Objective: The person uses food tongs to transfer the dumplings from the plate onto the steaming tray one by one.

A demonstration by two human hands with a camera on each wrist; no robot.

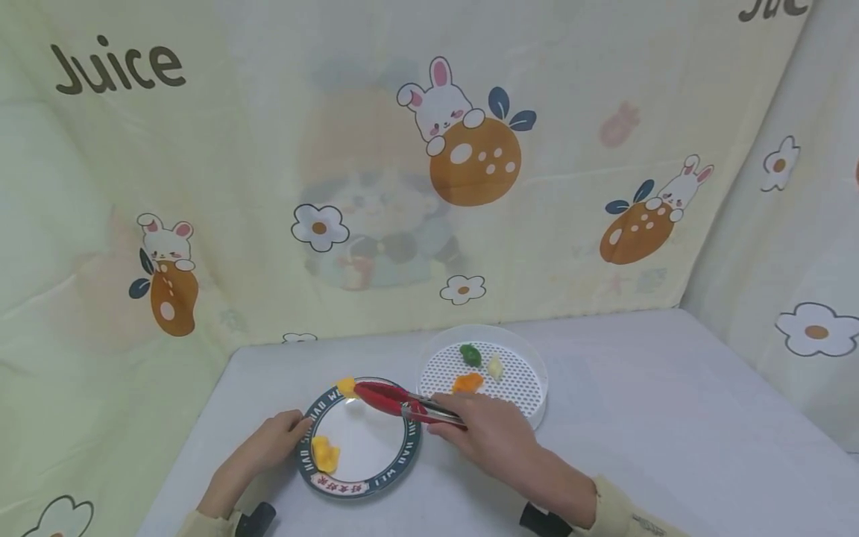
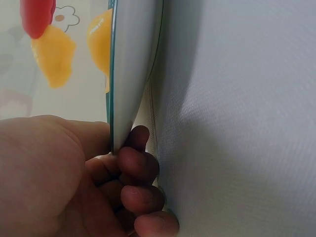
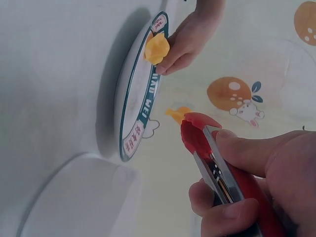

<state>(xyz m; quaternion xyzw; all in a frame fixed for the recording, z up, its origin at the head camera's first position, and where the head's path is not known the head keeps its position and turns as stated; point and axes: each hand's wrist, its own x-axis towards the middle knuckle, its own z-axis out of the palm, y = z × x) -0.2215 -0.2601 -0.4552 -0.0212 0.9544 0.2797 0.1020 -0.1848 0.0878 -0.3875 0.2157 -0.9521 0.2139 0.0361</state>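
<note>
My left hand holds the left rim of a white plate with a dark lettered border. In the left wrist view, the thumb lies on one side of the rim and fingers curl under it. My right hand grips red-and-metal tongs. Their tips pinch a yellow piece, which hangs above the plate's far left rim, apart from the plate in the wrist views. Another yellow piece lies at the plate's near left side. What the pieces are, I cannot tell.
A round white basket with a perforated bottom stands right of the plate. It holds a green piece, a pale piece and an orange piece. A printed cloth rises behind the white table.
</note>
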